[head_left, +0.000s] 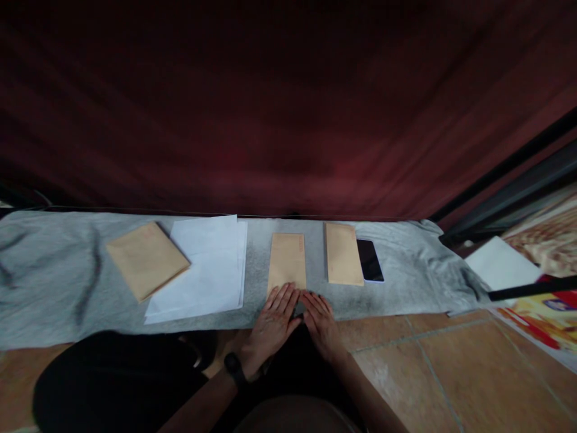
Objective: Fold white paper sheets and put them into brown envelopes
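Grey cloth (54, 282) over a tiled floor (428, 367), dark red curtain (270, 120) up top. Left hand (273, 319) lies flat with fingers straight, pressing the near end of the centre-frame envelope (287, 258). Right hand (321, 322) is flat too, just beside it.

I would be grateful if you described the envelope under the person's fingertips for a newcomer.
Find the grey cloth below the red curtain; between the white sheets and the black phone lie two narrow tan envelopes. It is the left envelope, not the phone-side envelope, and the only one with the left hand and right hand at its near end.
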`<state>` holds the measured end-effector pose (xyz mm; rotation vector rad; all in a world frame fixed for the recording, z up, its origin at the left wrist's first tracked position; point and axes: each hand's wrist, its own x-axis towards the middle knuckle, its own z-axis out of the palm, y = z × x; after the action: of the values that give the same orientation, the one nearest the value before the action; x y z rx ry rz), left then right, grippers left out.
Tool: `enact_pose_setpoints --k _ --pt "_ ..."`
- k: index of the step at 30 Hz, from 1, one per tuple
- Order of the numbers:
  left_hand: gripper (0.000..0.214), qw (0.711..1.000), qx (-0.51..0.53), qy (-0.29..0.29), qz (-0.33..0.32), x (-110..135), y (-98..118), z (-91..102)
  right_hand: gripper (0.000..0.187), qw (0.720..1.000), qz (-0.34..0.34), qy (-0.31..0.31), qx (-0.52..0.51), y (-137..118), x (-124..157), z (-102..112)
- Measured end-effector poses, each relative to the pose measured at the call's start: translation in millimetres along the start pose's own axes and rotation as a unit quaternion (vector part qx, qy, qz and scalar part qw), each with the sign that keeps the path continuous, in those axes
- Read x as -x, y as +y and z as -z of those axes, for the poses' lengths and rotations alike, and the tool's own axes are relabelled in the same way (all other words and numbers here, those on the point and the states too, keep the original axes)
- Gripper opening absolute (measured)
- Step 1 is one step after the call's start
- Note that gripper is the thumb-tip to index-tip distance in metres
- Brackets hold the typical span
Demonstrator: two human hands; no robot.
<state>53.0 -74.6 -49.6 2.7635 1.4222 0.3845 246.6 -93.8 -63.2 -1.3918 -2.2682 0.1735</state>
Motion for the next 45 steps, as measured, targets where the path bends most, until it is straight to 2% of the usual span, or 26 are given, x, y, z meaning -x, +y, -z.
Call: enact_pose_setpoints --k 3,7,11,16,21,25,32,39,45 --pt "0.061 1.0 0.003 -0.003 0.006 4 2 2.0 0.048 1.0 0.004 0.018 -0.007 4 -7 4" --pt "0.054 1.0 0.011 -0.002 0.014 6 4 4.1 0.045 1.0 0.022 0.008 -0.009 7 -8 6" --pt "0.049 0.998 0.037 0.008 0.043 -4 6 2.3 0.043 1.0 0.019 0.011 -0.009 7 -4 2" --pt "0.054 0.997 0.057 0.026 0.048 -43 10 -14.2 0.041 0.998 0.007 0.066 -0.009 4 -2 -6" --pt "0.06 0.995 0.063 0.034 0.062 -89 8 -30.9 0.039 0.998 -0.006 0.066 -0.018 2 -3 -6" --pt "0.062 0.994 0.051 0.029 0.096 -113 0 -40.4 0.04 0.999 -0.007 0.053 -0.009 2 -4 -4" --pt "0.068 0.989 0.051 0.061 0.128 -136 -16 -56.8 0.044 0.999 0.001 0.039 0.011 3 -4 -2" --pt "0.067 0.987 0.042 0.037 0.149 -151 -44 -49.6 0.047 0.999 0.002 0.043 0.017 2 -5 -1" --pt "0.065 0.979 0.043 0.072 0.184 -149 -56 -48.6 0.047 0.999 0.008 0.052 0.012 2 -6 1"
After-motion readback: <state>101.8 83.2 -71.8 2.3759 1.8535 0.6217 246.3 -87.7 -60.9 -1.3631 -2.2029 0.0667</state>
